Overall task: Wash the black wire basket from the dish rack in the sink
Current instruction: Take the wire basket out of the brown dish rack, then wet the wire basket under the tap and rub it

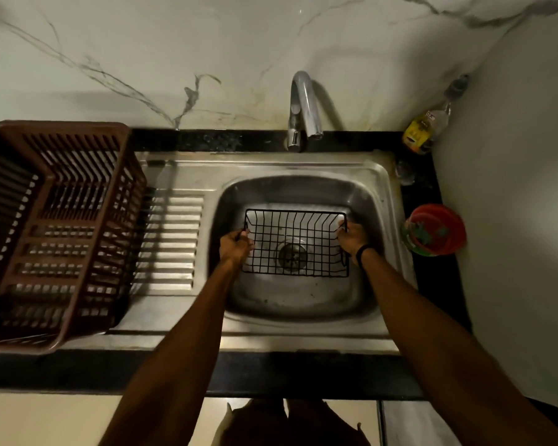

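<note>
Two hands hold a black wire basket (295, 243) over the steel sink (380, 188): left hand (236, 246) and right hand (351, 236), fingers curled around its side rims.

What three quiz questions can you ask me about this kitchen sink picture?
1. True or false: the red bowl sits inside the black wire basket.
2. How many hands hold the basket? A: none. B: one. C: two.
3. Fill in: the red bowl stands to the ___ of the sink.
Key: 1 false. 2 C: the left hand and the right hand each hold one end. 3 right.
</note>
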The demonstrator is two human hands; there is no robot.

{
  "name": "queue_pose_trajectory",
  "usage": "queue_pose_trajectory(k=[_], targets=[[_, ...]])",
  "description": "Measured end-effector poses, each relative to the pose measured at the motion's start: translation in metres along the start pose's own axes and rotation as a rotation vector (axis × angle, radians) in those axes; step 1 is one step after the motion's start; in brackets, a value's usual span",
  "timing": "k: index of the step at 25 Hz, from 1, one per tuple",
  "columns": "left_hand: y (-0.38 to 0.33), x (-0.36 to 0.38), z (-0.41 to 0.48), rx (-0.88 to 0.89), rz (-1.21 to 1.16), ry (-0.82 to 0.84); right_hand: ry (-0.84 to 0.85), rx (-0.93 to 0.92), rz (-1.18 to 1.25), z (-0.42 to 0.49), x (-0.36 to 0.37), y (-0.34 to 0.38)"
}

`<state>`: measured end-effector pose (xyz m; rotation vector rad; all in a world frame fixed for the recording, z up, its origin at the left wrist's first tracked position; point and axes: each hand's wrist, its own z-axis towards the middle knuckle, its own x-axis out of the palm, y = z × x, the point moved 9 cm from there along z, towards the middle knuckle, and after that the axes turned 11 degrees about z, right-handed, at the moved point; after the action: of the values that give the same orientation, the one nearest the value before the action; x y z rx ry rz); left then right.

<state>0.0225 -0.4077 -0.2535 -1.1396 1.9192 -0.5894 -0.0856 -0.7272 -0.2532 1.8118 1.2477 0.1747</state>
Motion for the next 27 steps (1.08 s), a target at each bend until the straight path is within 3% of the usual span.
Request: queue_pose_trajectory(k=[11,27], targets=[[0.025,0.014,0.030,-0.061,-0.027,-0.043,-0.031,0.050,-0.108,0.035,0.018,-0.030],[0.045,0.015,0.040,-0.065,0.060,-0.018,-0.091,-0.014,-0.191,0.015,0.022,-0.013]])
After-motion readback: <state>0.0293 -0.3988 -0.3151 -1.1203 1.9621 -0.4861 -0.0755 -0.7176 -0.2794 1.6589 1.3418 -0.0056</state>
